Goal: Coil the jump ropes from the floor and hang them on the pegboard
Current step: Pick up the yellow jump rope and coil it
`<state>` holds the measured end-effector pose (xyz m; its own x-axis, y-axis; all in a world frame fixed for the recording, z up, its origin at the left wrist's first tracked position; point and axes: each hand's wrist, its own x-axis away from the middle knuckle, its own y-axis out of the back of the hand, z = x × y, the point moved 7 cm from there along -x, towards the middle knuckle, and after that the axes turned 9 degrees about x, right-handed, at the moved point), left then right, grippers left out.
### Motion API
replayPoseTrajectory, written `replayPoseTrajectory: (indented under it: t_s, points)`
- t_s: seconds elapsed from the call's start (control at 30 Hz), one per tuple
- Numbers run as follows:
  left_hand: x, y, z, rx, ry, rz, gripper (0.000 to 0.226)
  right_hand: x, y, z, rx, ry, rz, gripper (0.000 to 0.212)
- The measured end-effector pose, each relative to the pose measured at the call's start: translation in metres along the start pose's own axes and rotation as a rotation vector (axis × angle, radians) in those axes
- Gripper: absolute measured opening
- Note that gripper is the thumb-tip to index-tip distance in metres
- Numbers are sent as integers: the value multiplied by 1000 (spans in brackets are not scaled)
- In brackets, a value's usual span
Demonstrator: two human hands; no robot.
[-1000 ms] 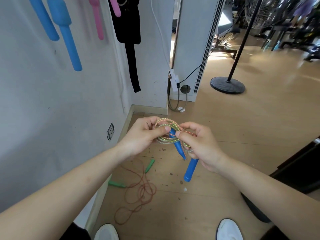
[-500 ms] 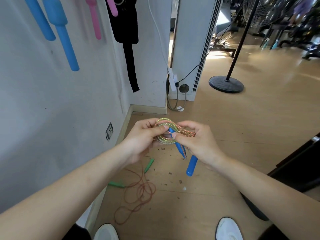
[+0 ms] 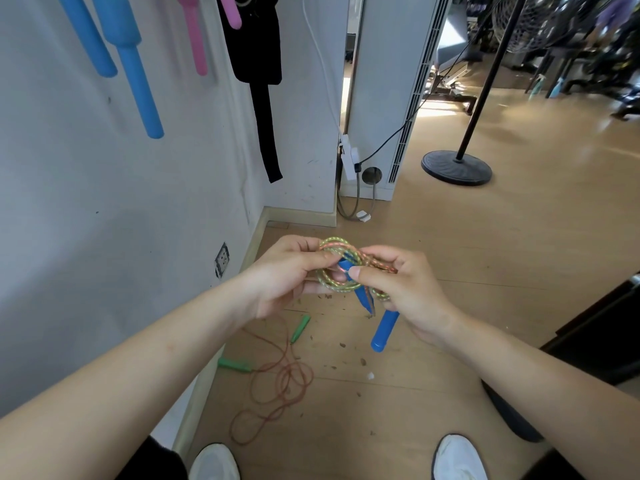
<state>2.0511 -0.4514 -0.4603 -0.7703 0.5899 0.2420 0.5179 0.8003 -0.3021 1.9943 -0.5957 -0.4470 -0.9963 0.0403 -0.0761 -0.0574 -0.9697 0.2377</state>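
A multicoloured braided jump rope [image 3: 337, 284] is wound into a small coil at chest height. My left hand [image 3: 287, 275] pinches the coil's left side. My right hand [image 3: 398, 289] grips its right side, thumb pressed on the strands. Its two blue handles [image 3: 384, 330] hang down below my right hand. A second rope, thin and red [image 3: 277, 382], lies tangled on the floor by the wall, with green handles [image 3: 300, 328]. On the wall at top left hang blue handles [image 3: 138, 81] and pink handles [image 3: 195, 39].
A black strap [image 3: 265, 109] hangs on the wall beside the pink handles. A fan stand's round base [image 3: 456, 167] sits on the wood floor at right. A dark cabinet edge [image 3: 595, 327] is at far right. My white shoes [image 3: 457, 459] show at the bottom.
The coil has shifted slightly higher and my fingers have worked around it; the blue handles hang a little closer to my right hand. The rope on the floor has not moved.
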Motion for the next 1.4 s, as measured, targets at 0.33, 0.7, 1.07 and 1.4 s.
replayPoseTrajectory:
  t_s: [0.33, 0.7, 1.07, 1.4]
  points:
    - [3, -7, -6, 14, -127, 57, 41, 0, 2, -11, -137, -120, -89, 15]
    - [6, -10, -4, 110, -49, 57, 37, 5, 2, 9, 78, 104, -184, 27]
    - [14, -7, -15, 117, -159, -26, 18, 6, 2, 19, -6, 207, -18, 8]
    - [33, -17, -39, -470, -685, -33, 17, 2, 0, 7, -202, 55, -21, 14]
